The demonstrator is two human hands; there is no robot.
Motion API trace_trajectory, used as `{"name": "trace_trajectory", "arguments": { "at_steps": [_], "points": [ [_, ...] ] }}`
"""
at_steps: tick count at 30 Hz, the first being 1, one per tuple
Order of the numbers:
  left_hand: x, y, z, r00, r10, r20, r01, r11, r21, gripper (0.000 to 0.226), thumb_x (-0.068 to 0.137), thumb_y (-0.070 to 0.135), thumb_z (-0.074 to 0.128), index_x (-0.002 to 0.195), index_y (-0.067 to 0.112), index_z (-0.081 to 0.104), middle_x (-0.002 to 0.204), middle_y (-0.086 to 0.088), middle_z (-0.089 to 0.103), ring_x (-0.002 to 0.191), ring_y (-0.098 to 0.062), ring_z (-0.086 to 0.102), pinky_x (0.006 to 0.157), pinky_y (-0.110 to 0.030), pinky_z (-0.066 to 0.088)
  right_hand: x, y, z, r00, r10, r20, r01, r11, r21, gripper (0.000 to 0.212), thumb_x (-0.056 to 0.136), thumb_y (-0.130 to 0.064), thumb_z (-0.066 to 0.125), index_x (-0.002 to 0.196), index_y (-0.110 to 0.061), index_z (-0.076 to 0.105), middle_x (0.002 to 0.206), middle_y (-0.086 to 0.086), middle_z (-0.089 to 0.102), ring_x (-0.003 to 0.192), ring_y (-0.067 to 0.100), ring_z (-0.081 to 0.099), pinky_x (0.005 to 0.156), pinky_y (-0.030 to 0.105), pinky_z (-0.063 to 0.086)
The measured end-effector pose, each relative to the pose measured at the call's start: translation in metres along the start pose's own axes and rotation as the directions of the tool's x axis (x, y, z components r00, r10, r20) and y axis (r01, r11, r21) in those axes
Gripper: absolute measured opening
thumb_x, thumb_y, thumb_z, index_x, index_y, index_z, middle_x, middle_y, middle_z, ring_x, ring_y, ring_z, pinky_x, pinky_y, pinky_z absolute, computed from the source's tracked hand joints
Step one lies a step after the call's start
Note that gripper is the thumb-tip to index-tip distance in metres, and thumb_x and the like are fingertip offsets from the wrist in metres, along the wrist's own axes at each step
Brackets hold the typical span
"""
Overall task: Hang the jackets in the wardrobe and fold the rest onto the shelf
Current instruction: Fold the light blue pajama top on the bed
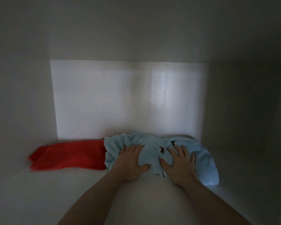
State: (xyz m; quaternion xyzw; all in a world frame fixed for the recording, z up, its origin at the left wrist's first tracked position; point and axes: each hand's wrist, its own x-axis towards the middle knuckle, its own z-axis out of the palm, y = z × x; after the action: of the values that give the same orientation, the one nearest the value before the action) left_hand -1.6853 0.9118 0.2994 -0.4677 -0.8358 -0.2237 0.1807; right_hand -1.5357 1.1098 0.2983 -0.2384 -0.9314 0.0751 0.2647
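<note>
Two bare forearms run up from the bottom edge, with no sleeves, watch or bracelet in sight. The left hand (131,163) and right hand (179,164) are ungloved, no rings visible; fingernails look short, though blur hides detail.

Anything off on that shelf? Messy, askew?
Yes. The light blue fleecy garment is bunched and wrinkled under the left hand and right hand, not a flat fold. The red cloth garment beside it on the white shelf lies askew, left end rumpled.
</note>
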Motion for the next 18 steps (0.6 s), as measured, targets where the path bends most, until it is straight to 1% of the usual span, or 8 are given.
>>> {"name": "trace_trajectory", "arguments": {
  "at_steps": [4,7,10,12,14,16,18],
  "points": [
    [0.005,0.001,-0.001,0.999,-0.014,0.039,0.013,1.000,0.016,0.091,0.079,0.081,0.047,0.155,0.034,0.033,0.154,0.011,0.043,0.144,-0.014,0.037,0.123,-0.046,0.019,0.003,0.003,0.007,0.999,-0.012,-0.035,0.012,1.000,0.000,0.087,0.080,-0.091,0.013,0.152,-0.046,0.034,0.166,-0.008,0.023,0.157,0.020,0.007,0.126,0.059,-0.004],
    [0.004,0.008,-0.011,0.998,-0.031,0.057,0.031,0.999,-0.011,0.090,0.082,0.072,0.062,0.157,0.033,0.030,0.157,0.011,0.039,0.147,-0.014,0.032,0.124,-0.043,0.016,0.004,0.004,0.007,1.000,-0.007,-0.009,0.007,0.999,-0.031,0.091,0.079,-0.091,0.010,0.154,-0.045,0.031,0.166,-0.009,0.021,0.158,0.020,0.005,0.126,0.057,-0.005],
    [-0.021,0.004,-0.021,0.999,0.028,0.031,-0.026,0.998,-0.053,0.095,0.085,0.066,0.064,0.162,0.032,0.019,0.167,0.013,0.020,0.155,-0.011,0.014,0.128,-0.041,0.005,0.005,0.004,0.006,1.000,-0.002,-0.007,0.001,0.999,-0.038,0.092,0.079,-0.091,0.009,0.155,-0.044,0.031,0.167,-0.009,0.021,0.158,0.020,0.004,0.125,0.057,-0.006],
    [-0.050,-0.010,-0.024,0.998,0.062,0.032,-0.060,0.997,-0.043,0.094,0.086,0.065,0.057,0.162,0.040,0.007,0.169,0.019,0.001,0.157,-0.005,-0.005,0.128,-0.039,-0.008,0.005,0.004,0.007,1.000,-0.001,-0.005,0.001,0.999,-0.038,0.092,0.079,-0.091,0.009,0.155,-0.044,0.031,0.168,-0.008,0.021,0.158,0.020,0.004,0.125,0.057,-0.005],
    [-0.074,-0.025,-0.029,0.997,0.029,0.073,-0.030,0.999,0.013,0.091,0.087,0.069,0.050,0.157,0.050,-0.005,0.166,0.026,-0.014,0.153,0.002,-0.021,0.126,-0.039,-0.017,0.006,0.004,0.008,1.000,0.003,0.001,-0.003,0.999,-0.041,0.091,0.081,-0.090,0.010,0.156,-0.043,0.030,0.168,-0.007,0.020,0.158,0.020,0.004,0.126,0.057,-0.004],
    [-0.081,-0.032,-0.033,0.994,-0.012,0.107,0.008,0.999,0.036,0.089,0.089,0.068,0.050,0.155,0.052,-0.008,0.165,0.026,-0.019,0.152,0.001,-0.024,0.125,-0.039,-0.017,0.006,0.003,0.006,1.000,0.008,0.014,-0.007,0.998,-0.067,0.088,0.084,-0.088,0.012,0.157,-0.042,0.027,0.169,-0.007,0.019,0.159,0.019,0.003,0.127,0.057,-0.003],
    [-0.079,-0.030,-0.035,0.991,-0.026,0.131,0.024,1.000,0.014,0.089,0.092,0.065,0.053,0.157,0.049,-0.006,0.166,0.023,-0.020,0.153,-0.004,-0.023,0.127,-0.038,-0.013,0.005,0.000,0.005,1.000,0.012,0.025,-0.009,0.994,-0.106,0.083,0.088,-0.085,0.016,0.159,-0.041,0.024,0.170,-0.008,0.016,0.159,0.019,0.002,0.127,0.057,-0.002]
  ]
}}
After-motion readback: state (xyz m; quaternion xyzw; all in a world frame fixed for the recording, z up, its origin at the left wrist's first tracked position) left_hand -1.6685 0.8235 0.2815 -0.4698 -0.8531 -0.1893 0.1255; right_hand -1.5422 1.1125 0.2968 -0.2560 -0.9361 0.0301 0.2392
